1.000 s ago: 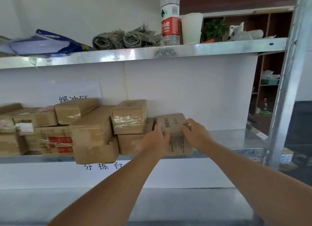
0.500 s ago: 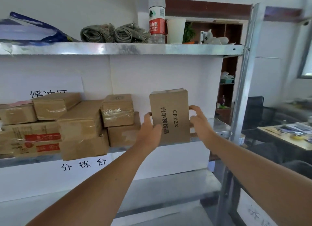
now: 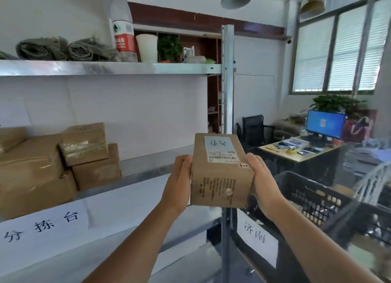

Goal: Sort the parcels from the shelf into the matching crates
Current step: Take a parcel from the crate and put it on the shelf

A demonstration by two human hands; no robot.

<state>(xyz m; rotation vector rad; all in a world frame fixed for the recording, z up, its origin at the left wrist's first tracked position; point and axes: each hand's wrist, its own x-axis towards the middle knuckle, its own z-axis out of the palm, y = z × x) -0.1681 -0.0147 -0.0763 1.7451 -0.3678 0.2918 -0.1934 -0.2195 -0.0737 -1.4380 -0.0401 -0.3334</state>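
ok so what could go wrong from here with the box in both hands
1. The parcel is pressed between the left hand and right hand by its sides, nothing under it, so it could slip.
2. Its label faces away upside down; the handwriting may be misread against the crate sign.
3. The shelf post stands between parcel and black crate; a swing could clip it.
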